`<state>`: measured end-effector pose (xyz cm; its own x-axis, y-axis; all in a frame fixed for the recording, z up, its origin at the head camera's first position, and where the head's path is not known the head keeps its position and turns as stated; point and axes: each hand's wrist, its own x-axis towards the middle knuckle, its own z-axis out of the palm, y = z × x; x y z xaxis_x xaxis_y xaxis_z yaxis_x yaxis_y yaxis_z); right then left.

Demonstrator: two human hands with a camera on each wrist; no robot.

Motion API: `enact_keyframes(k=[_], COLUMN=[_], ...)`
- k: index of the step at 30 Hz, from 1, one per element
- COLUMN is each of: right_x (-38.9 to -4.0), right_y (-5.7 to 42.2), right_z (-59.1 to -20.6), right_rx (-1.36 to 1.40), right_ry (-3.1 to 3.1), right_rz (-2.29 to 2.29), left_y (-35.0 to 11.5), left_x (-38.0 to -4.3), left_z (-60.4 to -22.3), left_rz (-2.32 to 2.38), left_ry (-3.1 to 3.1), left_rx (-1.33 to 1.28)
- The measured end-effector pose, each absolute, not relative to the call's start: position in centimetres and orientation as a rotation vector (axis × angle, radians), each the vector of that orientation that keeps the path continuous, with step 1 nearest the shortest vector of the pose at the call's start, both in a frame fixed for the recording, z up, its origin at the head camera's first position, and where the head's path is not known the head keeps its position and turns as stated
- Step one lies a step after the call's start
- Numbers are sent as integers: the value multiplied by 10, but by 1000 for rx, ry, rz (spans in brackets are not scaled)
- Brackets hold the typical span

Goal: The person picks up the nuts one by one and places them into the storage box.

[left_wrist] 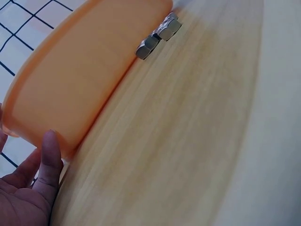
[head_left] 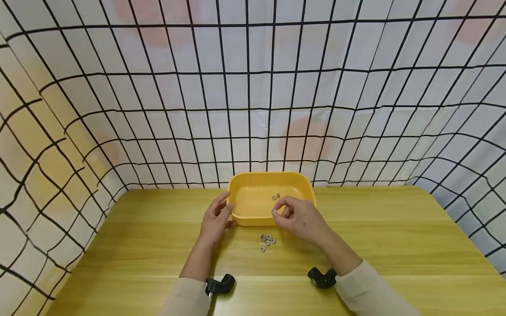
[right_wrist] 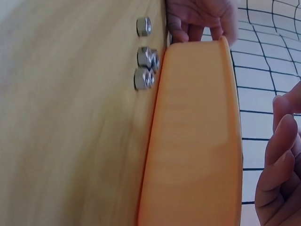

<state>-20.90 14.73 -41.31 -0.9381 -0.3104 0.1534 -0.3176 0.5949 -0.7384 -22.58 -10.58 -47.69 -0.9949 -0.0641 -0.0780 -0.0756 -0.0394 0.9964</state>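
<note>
A yellow plastic tray (head_left: pixel 253 221) stands on the table, with my left hand (head_left: pixel 214 220) gripping its left end. In the left wrist view the thumb (left_wrist: pixel 51 162) lies against the tray's corner. Over the tray's near right side, my right hand (head_left: pixel 302 219) pinches a small metal nut (head_left: pixel 273 211) between thumb and fingertip. Two nuts (head_left: pixel 274 198) lie on the tray floor, just beyond those fingertips. Several hex nuts (head_left: pixel 267 242) are grouped on the table before the tray's near wall. The right wrist view shows these nuts (right_wrist: pixel 144 57) close to the tray wall (right_wrist: pixel 193 122).
The wooden table (head_left: pixel 138 250) extends to both sides of the tray. Behind it and at the sides hangs a white sheet with a black grid (head_left: pixel 261 118). Black wrist devices (head_left: pixel 220 285) sit on both forearms, by the beige sleeves (head_left: pixel 187 296).
</note>
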Motion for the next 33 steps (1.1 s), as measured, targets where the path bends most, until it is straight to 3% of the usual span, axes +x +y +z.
enact_keyframes(k=[33], right_x=[-261], right_y=[140], right_z=[-410], right_rx=[542], right_ry=[-2851], right_rz=[1190], left_y=[-106], left_x=[-226], left_z=[-478], left_rz=[2271], left_ry=[2167], left_rx=[-158])
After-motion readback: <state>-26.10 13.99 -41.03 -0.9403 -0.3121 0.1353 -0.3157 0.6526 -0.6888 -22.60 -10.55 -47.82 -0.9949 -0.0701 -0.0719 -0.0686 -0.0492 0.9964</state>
